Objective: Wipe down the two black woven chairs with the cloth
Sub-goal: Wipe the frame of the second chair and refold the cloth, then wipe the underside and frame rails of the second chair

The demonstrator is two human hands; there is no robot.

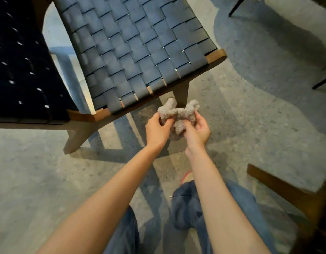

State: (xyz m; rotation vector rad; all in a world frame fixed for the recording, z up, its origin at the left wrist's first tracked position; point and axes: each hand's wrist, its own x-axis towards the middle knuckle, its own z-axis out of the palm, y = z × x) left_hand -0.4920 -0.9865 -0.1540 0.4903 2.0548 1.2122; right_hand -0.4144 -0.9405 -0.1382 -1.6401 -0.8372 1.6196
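Cloth (178,112), grey and fluffy, is bunched at the centre of the frame, held up by 2 hands just below the front edge of a chair (136,52). The left hand (158,129) pinches its left end, thumb and fingers curled into the pile. The right hand (197,131) grips the right end the same way. The chair, with a black woven seat and wooden frame, fills the upper middle. The cloth overlaps its front leg, clear of the seat. A 2nd chair (21,70), darker, stands at the upper left, just beside it. Jeans (187,208) and speckled floor (48,180) fill the bottom.
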